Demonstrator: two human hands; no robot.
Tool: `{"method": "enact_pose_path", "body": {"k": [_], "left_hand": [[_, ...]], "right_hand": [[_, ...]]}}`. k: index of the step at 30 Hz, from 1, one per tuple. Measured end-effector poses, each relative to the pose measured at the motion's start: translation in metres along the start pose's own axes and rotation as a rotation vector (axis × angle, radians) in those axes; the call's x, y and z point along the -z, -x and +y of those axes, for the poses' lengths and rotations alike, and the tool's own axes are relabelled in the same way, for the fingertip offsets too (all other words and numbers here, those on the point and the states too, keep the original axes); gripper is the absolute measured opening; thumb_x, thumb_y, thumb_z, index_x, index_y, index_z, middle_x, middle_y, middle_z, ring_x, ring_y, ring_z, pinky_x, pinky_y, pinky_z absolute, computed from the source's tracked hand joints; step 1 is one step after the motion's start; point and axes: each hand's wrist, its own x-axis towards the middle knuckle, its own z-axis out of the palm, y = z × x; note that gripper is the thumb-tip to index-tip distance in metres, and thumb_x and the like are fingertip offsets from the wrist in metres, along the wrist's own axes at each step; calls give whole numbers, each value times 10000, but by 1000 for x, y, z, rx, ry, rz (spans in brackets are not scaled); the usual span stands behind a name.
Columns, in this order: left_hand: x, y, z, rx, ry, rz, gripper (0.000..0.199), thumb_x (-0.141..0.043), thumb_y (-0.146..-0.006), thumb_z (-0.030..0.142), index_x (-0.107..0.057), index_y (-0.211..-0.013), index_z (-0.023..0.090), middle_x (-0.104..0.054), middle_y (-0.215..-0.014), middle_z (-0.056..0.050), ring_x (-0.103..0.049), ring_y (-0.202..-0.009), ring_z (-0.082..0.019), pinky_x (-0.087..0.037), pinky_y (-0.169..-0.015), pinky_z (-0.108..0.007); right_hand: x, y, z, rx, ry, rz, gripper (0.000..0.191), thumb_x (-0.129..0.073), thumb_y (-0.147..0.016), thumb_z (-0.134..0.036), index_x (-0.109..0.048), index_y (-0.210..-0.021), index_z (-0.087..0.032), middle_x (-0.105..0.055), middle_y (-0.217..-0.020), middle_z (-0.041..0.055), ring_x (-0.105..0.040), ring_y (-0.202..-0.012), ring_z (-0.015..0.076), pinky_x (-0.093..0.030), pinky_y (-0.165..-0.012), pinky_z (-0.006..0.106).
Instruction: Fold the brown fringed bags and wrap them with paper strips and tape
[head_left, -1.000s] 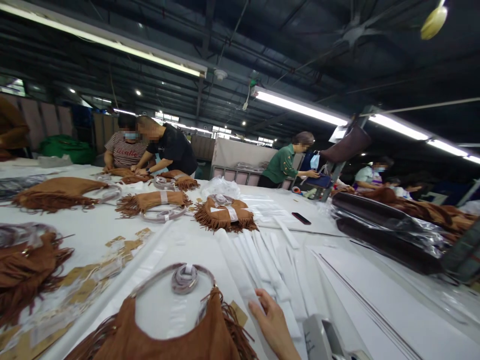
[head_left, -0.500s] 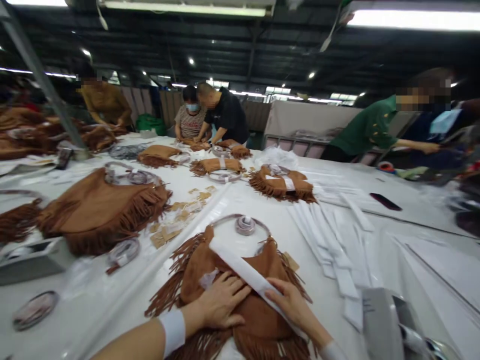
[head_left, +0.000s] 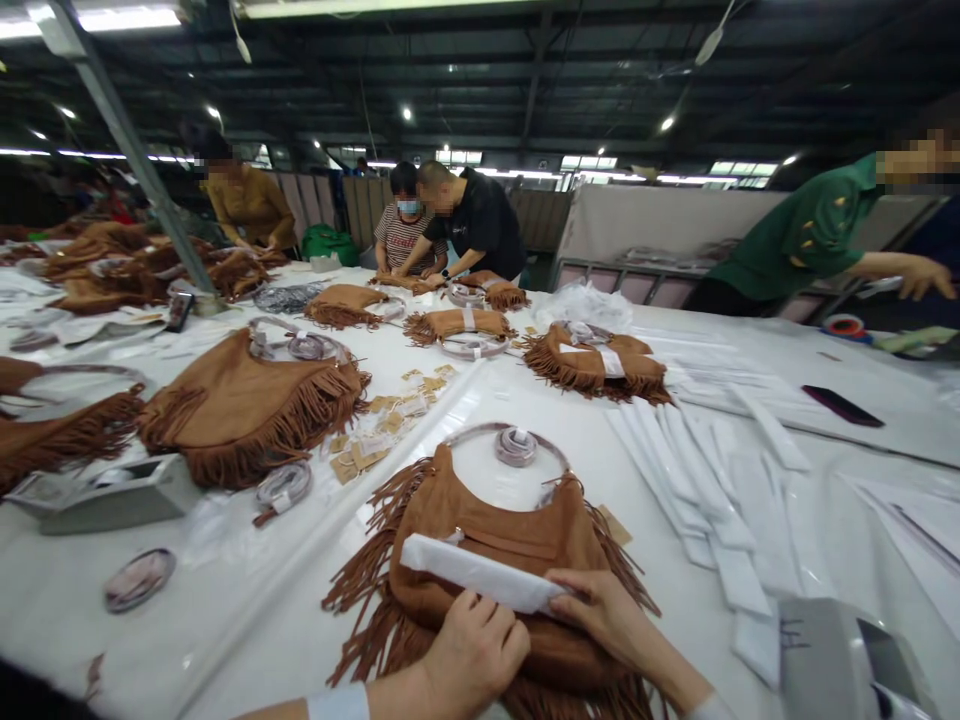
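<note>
A brown suede handbag (head_left: pixel 495 515) with long fringes lies in front of me, its handle loop pointing away. Across its front slants a flat white wrapped strip (head_left: pixel 472 572). My right hand (head_left: pixel 600 610) pinches the strip's right end between thumb and fingers. Just below the strip's lower edge, my left hand (head_left: pixel 476 650) rests against the bag with its fingers curled closed; what sits under those fingertips is hidden. A zip seam with a small pull shows above the strip. Inside the handle loop lies a wrapped, coiled strap (head_left: pixel 515 446).
More white strips (head_left: pixel 720 500) lie fanned out at right, beside a grey tape dispenser (head_left: pixel 832 655). Another fringed bag (head_left: pixel 247 410), paper tags (head_left: pixel 375 440) and a second dispenser (head_left: pixel 112 495) are at left. Co-workers stand around the table's far side.
The strip has swung from steeply slanted to nearly level across the bag. My left hand, flat on the bag before, has curled its fingers. The view has shifted left.
</note>
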Motion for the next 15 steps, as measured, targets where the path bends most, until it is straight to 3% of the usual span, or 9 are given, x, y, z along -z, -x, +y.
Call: {"method": "enact_pose_path", "body": {"k": [5, 9, 11, 15], "left_hand": [[9, -1, -2, -9, 10, 70, 81, -522, -918, 256, -514, -874, 188, -590, -853, -22, -551, -735, -183, -428, -660, -352], [11, -8, -11, 84, 22, 32, 457, -650, -762, 608, -547, -923, 194, -571, -1194, -88, -546, -1046, -294, -402, -926, -513], [5, -10, -15, 166, 37, -74, 613, -653, -654, 722, -563, -941, 188, -595, -1136, -98, -573, -981, -296, -409, -915, -529], [-13, -12, -21, 226, 74, -212, 622, -660, -634, 723, -573, -949, 194, -622, -954, -63, -593, -861, -273, -460, -810, -464]], "right_hand": [[-4, -4, 4, 23, 70, -52, 157, -551, -739, -236, -706, -738, -213, -689, -720, -13, -604, -698, 191, -448, -634, 252], [-7, -3, 8, 43, 81, -114, 171, -537, -704, -171, -703, -726, -209, -684, -693, -26, -603, -673, 176, -423, -605, 234], [-10, -2, 13, 35, 98, -90, 194, -534, -716, -182, -719, -766, -213, -711, -747, -17, -629, -733, 190, -442, -657, 241], [-16, -3, 21, -15, 171, -97, 230, -540, -750, -207, -731, -876, -229, -738, -853, -1, -652, -830, 201, -450, -740, 249]]}}
